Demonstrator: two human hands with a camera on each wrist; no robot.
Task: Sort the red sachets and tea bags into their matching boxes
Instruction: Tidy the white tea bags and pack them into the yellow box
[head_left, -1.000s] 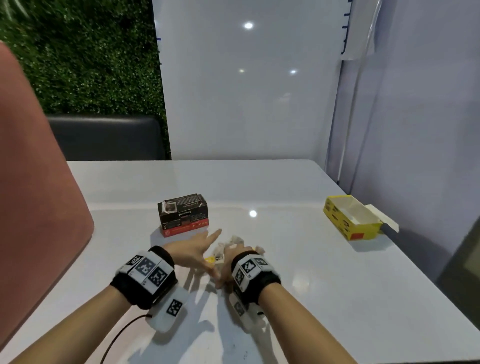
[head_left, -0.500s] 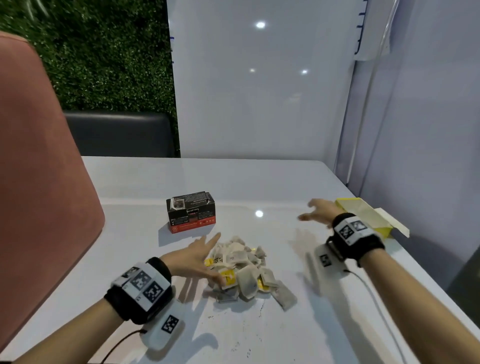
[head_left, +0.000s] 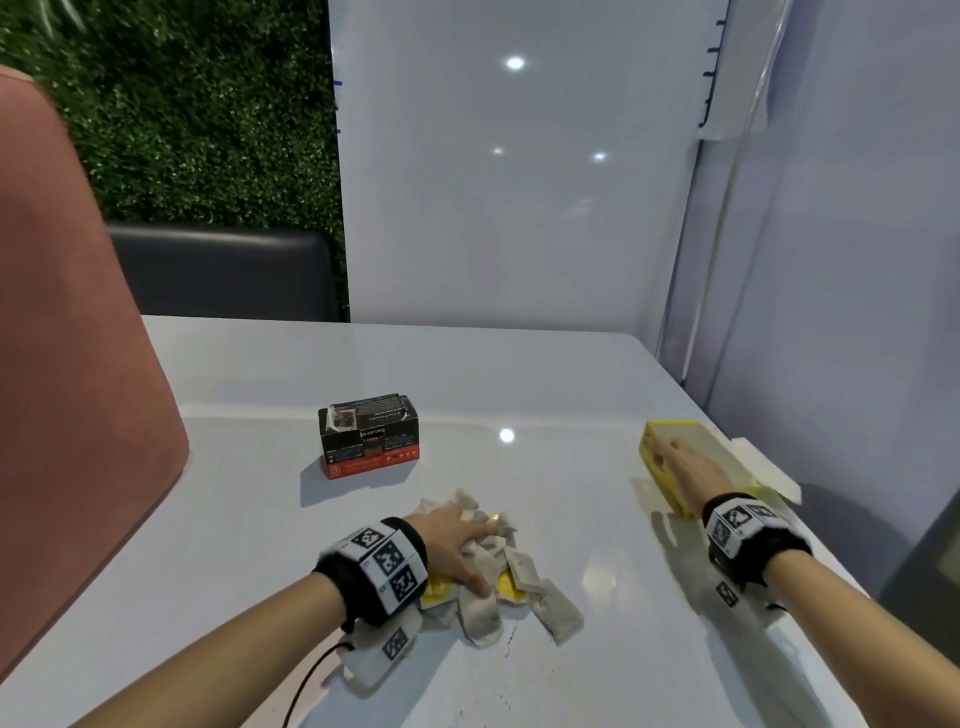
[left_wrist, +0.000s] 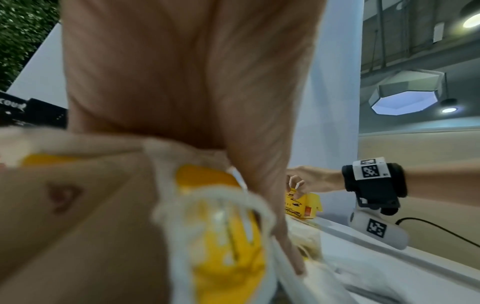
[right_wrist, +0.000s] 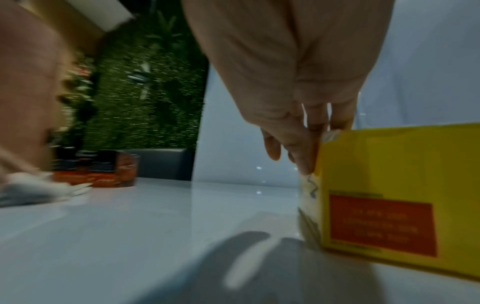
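White glossy counter (head_left: 519, 374): the left hand (head_left: 457, 540) lies flat on the tea bags (head_left: 498, 571) near the front edge. At the right edge, the right hand (head_left: 688, 470) curls its grip over the open yellow box (head_left: 655, 457), well apart rightward.

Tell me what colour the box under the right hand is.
Yellow box, with a red panel; right wrist view shows it best.

On the white table (head_left: 519, 384) the left hand (head_left: 451, 545) lies palm-down on a heap of tea bags (head_left: 519, 582). The right hand (head_left: 685, 470) rests on the open yellow box (head_left: 719, 441) at the right. A black-and-red box (head_left: 370, 435) stands behind the heap.
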